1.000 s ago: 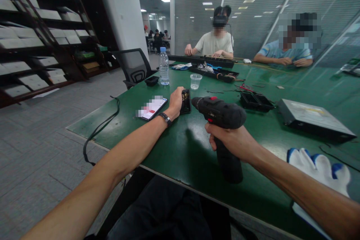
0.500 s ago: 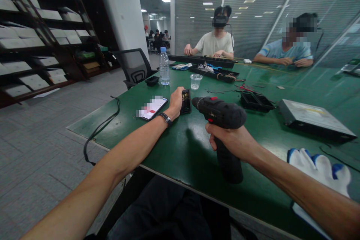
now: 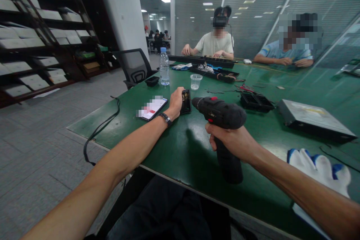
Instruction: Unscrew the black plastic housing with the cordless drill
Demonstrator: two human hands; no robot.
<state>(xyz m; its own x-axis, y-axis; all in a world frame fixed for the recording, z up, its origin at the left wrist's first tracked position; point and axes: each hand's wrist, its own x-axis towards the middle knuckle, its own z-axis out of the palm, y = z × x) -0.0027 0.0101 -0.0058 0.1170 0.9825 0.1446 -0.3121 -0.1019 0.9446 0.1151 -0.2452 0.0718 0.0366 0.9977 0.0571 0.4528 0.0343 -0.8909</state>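
Note:
Wrapped round its handle, my right hand (image 3: pixel 233 138) grips a black cordless drill (image 3: pixel 221 112) with red details, its chuck pointing left. My left hand (image 3: pixel 176 102), with a dark band on the wrist, is closed on the left side of a small black tray (image 3: pixel 186 103); a few brass-coloured bits show inside it. The drill's nose stops just short of the tray, with a small gap between them. A phone (image 3: pixel 153 108) with a lit screen lies left of my left hand. Behind the tray stands a clear plastic cup (image 3: pixel 196 81).
On the green table (image 3: pixel 174 146) are a water bottle (image 3: pixel 164 66), a small black tray (image 3: pixel 152 81), a divided black tray (image 3: pixel 256 101), a metal box (image 3: pixel 316 118) and white-blue gloves (image 3: pixel 317 170). A black strap (image 3: pixel 102 125) hangs over the left edge. Two people sit across.
My hands, the drill and the tray look still. Across the table, the hand of the person in the white shirt has shifted slightly left.

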